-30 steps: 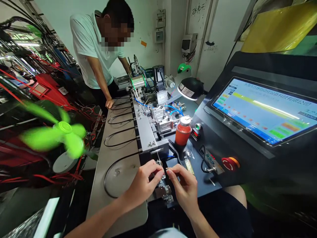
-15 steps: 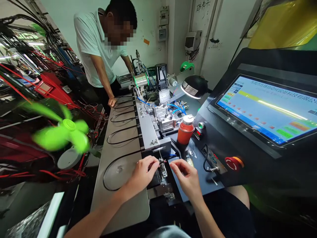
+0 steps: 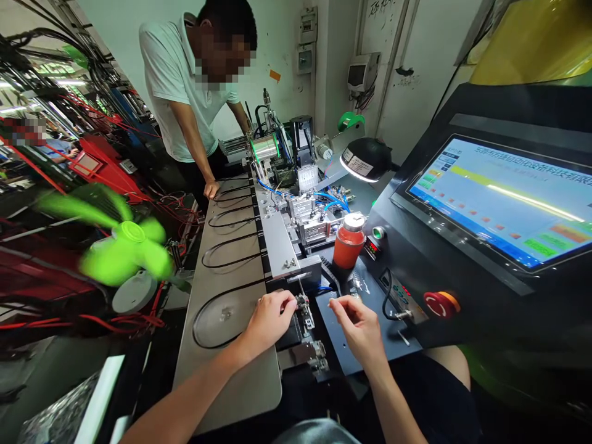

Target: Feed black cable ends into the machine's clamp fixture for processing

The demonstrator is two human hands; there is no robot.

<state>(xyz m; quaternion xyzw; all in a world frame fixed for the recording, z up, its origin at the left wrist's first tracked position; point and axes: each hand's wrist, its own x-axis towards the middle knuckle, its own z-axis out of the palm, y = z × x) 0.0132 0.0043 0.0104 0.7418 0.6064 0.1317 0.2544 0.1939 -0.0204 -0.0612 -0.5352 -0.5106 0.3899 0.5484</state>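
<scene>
My left hand [image 3: 271, 319] is closed in a pinch at the near end of the machine, its fingertips beside a small metal fixture [image 3: 306, 313]. What it pinches is too small to make out. Over the dark blue plate [image 3: 335, 339], my right hand [image 3: 358, 324] has thumb and index finger pressed together, and anything between them is too tiny to name. Black cable loops [image 3: 197, 320] lie on the beige board at the left. Behind my right hand stands a red bottle [image 3: 348, 246] with a metal cap.
A green fan [image 3: 132, 237] spins at the left. Across the board a person [image 3: 178, 92] leans with one hand on its far edge. A black lamp [image 3: 365, 157], a touchscreen [image 3: 504, 197] and a red stop button [image 3: 439, 304] are at the right.
My right hand has moved slightly right, away from the metal fixture and from my left hand. My left hand stays at the fixture, still pinched. The view has shifted a little.
</scene>
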